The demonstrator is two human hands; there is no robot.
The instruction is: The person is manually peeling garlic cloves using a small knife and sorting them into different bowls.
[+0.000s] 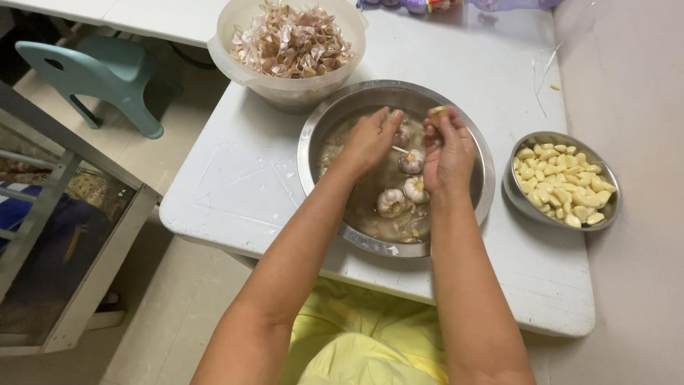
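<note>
A large steel basin [313,132] sits on the white table [242,171], holding murky water and several whole garlic bulbs [392,202]. My left hand [370,137] reaches down into the basin with its fingers curled near a bulb; whether it grips anything is hidden. My right hand [447,146] hovers over the basin's right side, pinching a small garlic clove [437,112] at its fingertips. Both forearms cross the basin's near rim.
A white plastic bowl [235,60] full of dry garlic skins stands behind the basin. A small steel bowl [514,192] of peeled cloves sits at the right by the wall. A teal plastic stool [100,71] and a metal-framed cabinet [64,214] are on the left floor.
</note>
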